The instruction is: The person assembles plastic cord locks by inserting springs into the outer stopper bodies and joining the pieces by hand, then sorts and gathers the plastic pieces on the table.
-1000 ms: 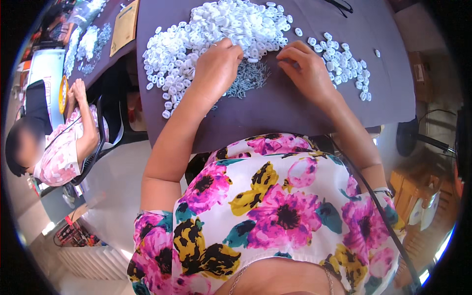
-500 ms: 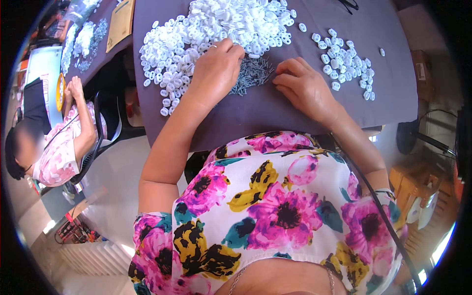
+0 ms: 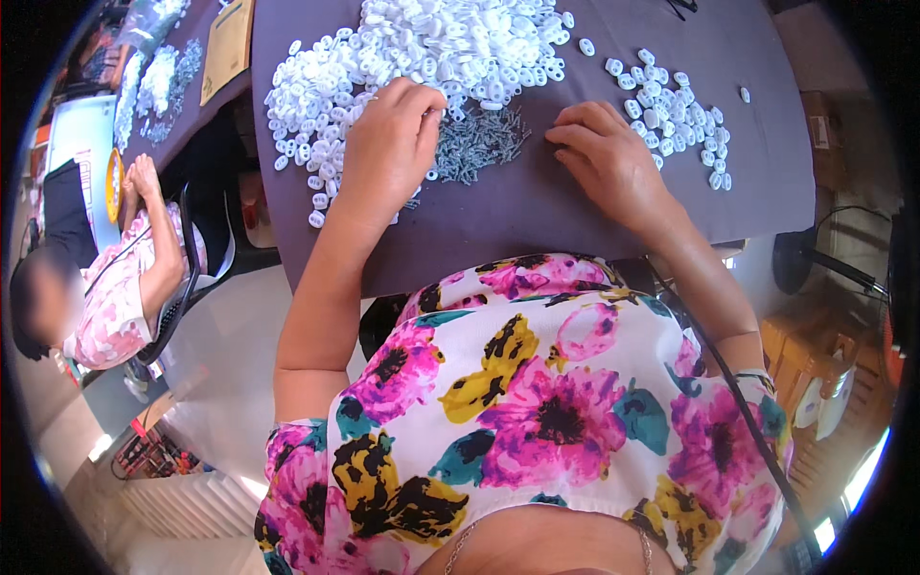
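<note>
Through my remote view, the left hand (image 3: pixel 388 149) curls beside the heap of white oval pieces (image 3: pixel 450 43), upper centre; the right hand (image 3: pixel 618 163) bends, just right of centre. I can't tell whether either pinches anything. Grey screw-like bits (image 3: pixel 479 146) lie between them, probably for shared reach. Upper right on the counter (image 3: pixel 537 225): a smaller white cluster (image 3: pixel 671 115).
</note>
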`<state>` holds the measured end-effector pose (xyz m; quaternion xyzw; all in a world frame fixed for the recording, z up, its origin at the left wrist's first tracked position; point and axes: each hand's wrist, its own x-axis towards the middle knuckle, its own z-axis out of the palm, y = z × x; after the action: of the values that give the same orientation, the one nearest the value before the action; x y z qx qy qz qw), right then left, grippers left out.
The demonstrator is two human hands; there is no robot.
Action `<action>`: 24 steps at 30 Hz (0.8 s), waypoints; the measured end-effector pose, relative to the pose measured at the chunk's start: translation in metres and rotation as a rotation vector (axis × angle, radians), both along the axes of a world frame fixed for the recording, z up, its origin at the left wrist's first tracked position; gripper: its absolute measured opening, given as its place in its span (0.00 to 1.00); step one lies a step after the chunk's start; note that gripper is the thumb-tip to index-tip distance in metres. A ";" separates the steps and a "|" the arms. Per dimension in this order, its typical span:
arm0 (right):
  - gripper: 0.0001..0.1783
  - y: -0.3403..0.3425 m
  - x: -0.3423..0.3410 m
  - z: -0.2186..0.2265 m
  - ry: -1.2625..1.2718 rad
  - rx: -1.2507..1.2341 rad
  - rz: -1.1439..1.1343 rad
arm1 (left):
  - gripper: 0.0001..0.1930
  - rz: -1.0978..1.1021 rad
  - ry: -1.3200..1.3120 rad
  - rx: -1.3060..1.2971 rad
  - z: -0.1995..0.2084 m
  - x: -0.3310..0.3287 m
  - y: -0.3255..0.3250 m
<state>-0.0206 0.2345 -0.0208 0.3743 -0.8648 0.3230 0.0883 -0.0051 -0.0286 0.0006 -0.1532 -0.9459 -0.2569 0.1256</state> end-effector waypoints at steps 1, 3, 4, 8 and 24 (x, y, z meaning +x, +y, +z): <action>0.11 -0.001 0.000 0.001 -0.017 -0.029 -0.011 | 0.04 0.001 0.004 0.014 0.000 -0.001 0.000; 0.11 -0.005 -0.004 -0.001 -0.015 -0.043 -0.022 | 0.04 -0.003 0.010 0.024 0.001 -0.004 0.001; 0.11 -0.009 -0.007 -0.003 -0.016 -0.055 -0.028 | 0.06 -0.031 0.000 0.002 0.001 -0.005 0.002; 0.09 -0.018 -0.014 -0.009 0.056 -0.025 -0.005 | 0.06 -0.141 -0.034 -0.143 0.001 -0.011 0.007; 0.09 -0.017 -0.011 -0.008 -0.003 -0.020 -0.007 | 0.05 -0.150 -0.084 -0.245 -0.003 -0.009 0.004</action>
<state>-0.0315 0.2170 -0.0290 0.3698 -0.8630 0.3318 0.0916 -0.0141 -0.0243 -0.0021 -0.2265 -0.9605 -0.1545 0.0467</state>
